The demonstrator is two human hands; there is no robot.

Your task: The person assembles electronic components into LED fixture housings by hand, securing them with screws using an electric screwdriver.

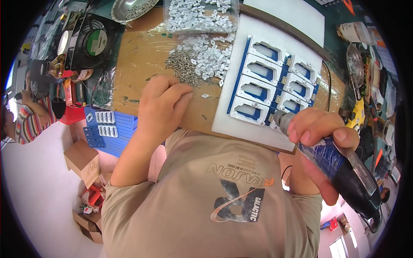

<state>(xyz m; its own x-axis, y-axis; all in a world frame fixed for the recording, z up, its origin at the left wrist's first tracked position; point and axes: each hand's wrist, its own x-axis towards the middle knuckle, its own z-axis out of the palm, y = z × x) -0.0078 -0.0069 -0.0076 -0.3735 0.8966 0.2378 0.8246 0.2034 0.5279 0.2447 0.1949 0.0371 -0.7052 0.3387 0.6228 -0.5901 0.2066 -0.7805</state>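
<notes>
My right hand (318, 129) is wrapped round an electric screwdriver (344, 165) with a black rear and blue wrapping. Its metal nose points at the near edge of a blue jig (248, 64) that carries several white frame-shaped parts (258, 90). The tip is hard to make out against the nearest frames. My left hand (165, 101) is closed at the near side of a pile of small metal screws (185, 64), fingertips pressed together; whatever they hold is hidden. Small white plastic pieces (213, 58) lie heaped beside the screws, and one lies apart by my fingers.
Under the jig lies a white board (228, 101) on the brown work surface (133, 64). A clear bag of white pieces (202, 15) and a metal bowl (133, 8) stand at the far side. A black fan (92, 43) is on the left; another person (32, 114) sits beyond.
</notes>
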